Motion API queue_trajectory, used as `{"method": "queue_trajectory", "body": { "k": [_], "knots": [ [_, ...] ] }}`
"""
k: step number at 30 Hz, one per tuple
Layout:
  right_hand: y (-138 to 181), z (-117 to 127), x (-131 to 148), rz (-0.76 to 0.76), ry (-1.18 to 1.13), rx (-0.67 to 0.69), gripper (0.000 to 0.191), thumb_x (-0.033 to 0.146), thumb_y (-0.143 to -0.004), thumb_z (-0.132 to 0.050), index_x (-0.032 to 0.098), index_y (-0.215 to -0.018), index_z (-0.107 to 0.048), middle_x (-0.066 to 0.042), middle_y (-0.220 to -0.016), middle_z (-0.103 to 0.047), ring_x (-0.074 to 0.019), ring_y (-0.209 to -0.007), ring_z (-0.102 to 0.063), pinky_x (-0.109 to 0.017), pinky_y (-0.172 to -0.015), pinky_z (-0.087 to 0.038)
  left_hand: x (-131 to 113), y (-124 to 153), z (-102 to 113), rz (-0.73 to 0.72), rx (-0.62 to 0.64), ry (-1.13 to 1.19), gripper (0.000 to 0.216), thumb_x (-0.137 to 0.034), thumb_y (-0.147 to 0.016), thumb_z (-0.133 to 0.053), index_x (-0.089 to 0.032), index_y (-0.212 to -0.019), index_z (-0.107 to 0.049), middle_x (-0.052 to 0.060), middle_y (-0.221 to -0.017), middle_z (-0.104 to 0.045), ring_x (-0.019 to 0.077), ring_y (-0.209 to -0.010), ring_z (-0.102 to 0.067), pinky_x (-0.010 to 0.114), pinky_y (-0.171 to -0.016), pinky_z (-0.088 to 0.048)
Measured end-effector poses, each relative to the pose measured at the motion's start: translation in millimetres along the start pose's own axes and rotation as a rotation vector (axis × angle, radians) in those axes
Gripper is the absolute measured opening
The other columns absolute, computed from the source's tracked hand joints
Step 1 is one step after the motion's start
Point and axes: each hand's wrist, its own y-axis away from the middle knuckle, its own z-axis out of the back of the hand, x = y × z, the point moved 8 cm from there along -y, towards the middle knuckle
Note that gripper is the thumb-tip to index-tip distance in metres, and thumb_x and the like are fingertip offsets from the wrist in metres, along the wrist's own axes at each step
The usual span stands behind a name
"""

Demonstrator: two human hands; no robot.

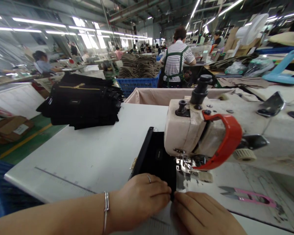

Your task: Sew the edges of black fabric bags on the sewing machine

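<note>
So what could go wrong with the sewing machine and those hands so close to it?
A finger could get hurt: the left hand and right hand are both close to the metal presser foot.

The black fabric might sew crooked if its edge slips from the fingertips.

The pink-handled snips lie open-bladed beside the right hand, so it could perhaps get nicked.

Single view, head-worn, looking from the person's own position forward and down across the white surface (93, 150). Close range: the hands (139, 199), at the lower edge, and the sewing machine (185, 133), filling the right side. Far range: wide coverage of the workshop behind, up to the ceiling lights (39, 22).
</note>
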Motion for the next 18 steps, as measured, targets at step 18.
{"method": "queue_trajectory", "body": {
  "k": [18],
  "knots": [
    [-19.2,-7.3,-33.5,-0.099,0.0,0.013,0.031,0.015,-0.088,-0.041,0.014,-0.114,-0.058,-0.01,-0.112,-0.067,-0.0278,-0.085,-0.067,-0.044,-0.069,-0.059,55.8,-26.3,-15.6,0.011,0.068,-0.052,0.02,-0.015,-0.093,-0.049,-0.016,-0.11,-0.06,0.005,-0.117,-0.066,0.0167,-0.109,-0.059,0.029,-0.098,-0.046]
  ]
}}
